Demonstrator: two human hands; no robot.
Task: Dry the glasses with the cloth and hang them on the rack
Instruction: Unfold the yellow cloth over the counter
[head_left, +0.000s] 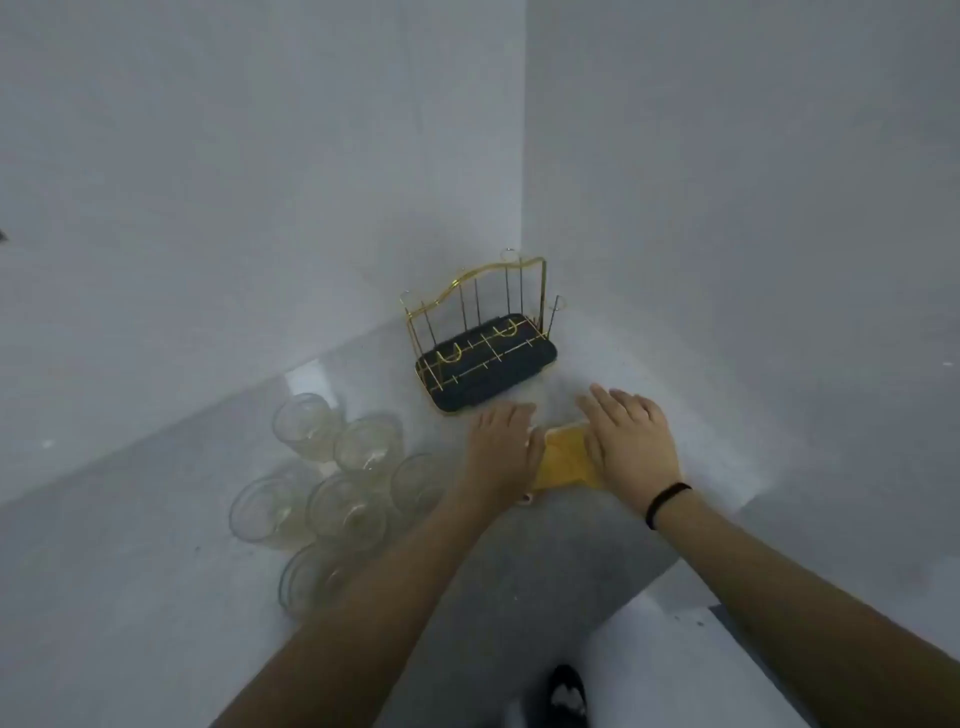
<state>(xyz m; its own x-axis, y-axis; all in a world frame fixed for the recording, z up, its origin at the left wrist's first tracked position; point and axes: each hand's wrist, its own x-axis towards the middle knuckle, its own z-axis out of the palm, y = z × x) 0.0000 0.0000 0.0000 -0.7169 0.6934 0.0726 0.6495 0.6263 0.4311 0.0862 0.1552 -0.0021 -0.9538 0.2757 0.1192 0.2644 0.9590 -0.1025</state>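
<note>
A yellow cloth (563, 462) lies on the grey counter in front of me. My left hand (501, 449) rests palm down on its left edge and my right hand (631, 436) lies flat on its right part, fingers together and stretched out. Several clear glasses (345, 504) stand in a cluster to the left of my left arm; the nearest one is partly hidden by my forearm. A gold wire rack (478, 312) on a dark tray (485, 384) stands in the corner just beyond my hands. No glass hangs on the rack.
Grey walls meet in a corner behind the rack. The counter (130, 571) has a rounded front edge at the lower right, with floor and a dark shoe (566, 693) below. A black band (667, 501) circles my right wrist.
</note>
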